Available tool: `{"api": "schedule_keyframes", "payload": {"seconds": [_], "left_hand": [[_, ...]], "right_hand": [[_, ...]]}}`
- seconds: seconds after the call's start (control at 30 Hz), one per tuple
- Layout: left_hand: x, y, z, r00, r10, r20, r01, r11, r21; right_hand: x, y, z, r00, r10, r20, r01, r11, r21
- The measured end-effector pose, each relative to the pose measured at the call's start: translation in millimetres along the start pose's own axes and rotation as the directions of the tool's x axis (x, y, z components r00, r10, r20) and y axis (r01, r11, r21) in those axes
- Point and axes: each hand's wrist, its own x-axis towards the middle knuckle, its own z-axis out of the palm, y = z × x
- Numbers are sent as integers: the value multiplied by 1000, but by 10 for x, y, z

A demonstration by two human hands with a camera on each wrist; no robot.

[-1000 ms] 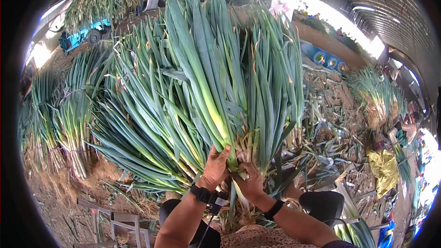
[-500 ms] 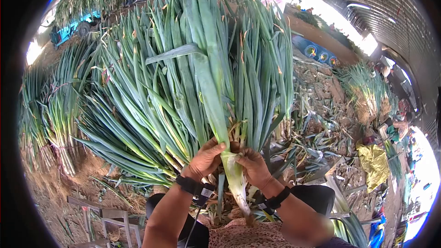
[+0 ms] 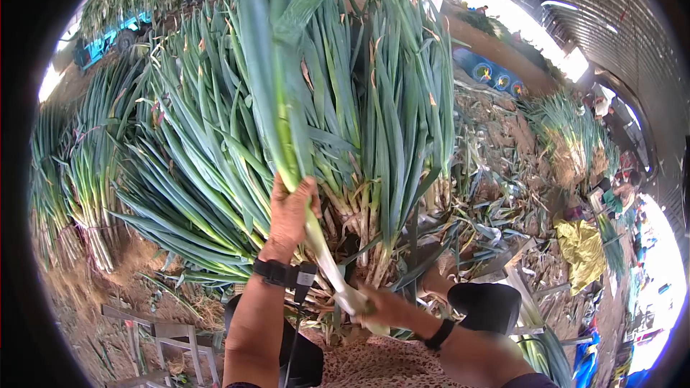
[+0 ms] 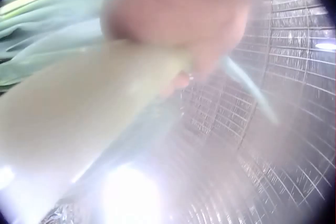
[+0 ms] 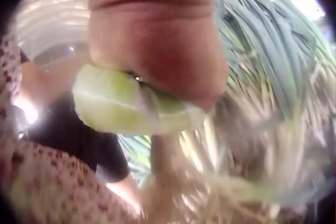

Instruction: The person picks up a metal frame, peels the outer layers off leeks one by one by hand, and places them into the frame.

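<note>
A long green onion [image 3: 320, 244] slants across the middle of the head view, its leaves up and its white end low. My left hand [image 3: 291, 208] grips it around the shaft where green turns pale. Close to the white lower end, my right hand [image 3: 388, 307] holds a loose pale outer layer [image 5: 131, 106], which shows curled beneath the hand in the right wrist view. In the left wrist view the pale shaft [image 4: 79, 98] runs out from under the left hand [image 4: 178, 14], much blurred. Behind both hands stands a large pile of green onions [image 3: 215, 122].
Tied bundles of green onions [image 3: 93, 201] stand at the left, another bunch [image 3: 571, 136] at the far right. Leaf scraps [image 3: 503, 194] litter the ground. A metal stool frame [image 3: 169, 338] is at lower left, a yellow sack [image 3: 581, 253] at right.
The left hand has moved up and left with the green onion, whose top swings left. The right hand has drawn down toward the body, away from the left, pulling the outer layer down.
</note>
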Motion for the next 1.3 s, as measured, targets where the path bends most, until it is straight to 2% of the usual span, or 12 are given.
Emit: {"api": "schedule_keyframes", "payload": {"seconds": [0.03, 0.17, 0.27, 0.4, 0.5, 0.57, 0.63, 1.0, 1.1, 1.17, 1.23, 1.3], "left_hand": [[-2, 118, -14, 995, 16, -96, -14, 1000, 20], [63, 414, -248, 941, 121, -315, -113, 993, 46], [96, 298, -441, 890, 140, -433, -123, 990, 68], [-7, 419, -703, 893, 156, -423, -200, 978, -61], [-185, 400, -655, 938, -28, -345, -120, 909, -398], [-268, 89, -801, 969, -66, -238, -11, 951, -311], [-308, 66, -979, 917, -71, -392, -38, 964, -262], [-858, 379, -1942, 757, -170, -631, 104, 985, -140], [-942, 368, -1941, 755, -141, -641, 109, 990, -89], [-869, 222, -2435, 774, 103, -625, 96, 956, 276], [-908, 586, -2500, 680, 95, -727, -43, 995, 90], [-889, 827, -2520, 692, 32, -722, 45, 995, 87]], "right_hand": [[65, 616, 316, 994, -109, 24, 110, 993, -37], [-229, 971, 274, 950, 291, 112, -288, 957, -42], [-437, 274, -118, 911, 301, 283, -233, 940, -249], [-382, 590, -69, 932, 215, 293, -60, 886, -459], [-376, 691, 124, 957, 209, 202, -176, 970, -166], [-349, 679, 210, 981, 177, 79, -174, 984, -40], [-367, 550, 121, 980, 181, 85, -170, 978, -119], [-1494, 59, -497, 922, -15, 388, 178, 904, -389], [-1703, -1, -567, 919, 70, 389, 113, 896, -428], [-1870, 419, -575, 863, 126, 489, 202, 802, -563], [-2245, 1168, -684, 710, 364, 603, 136, 769, -625], [-2543, 1298, -875, 825, 454, 337, -164, 763, -626]]}}
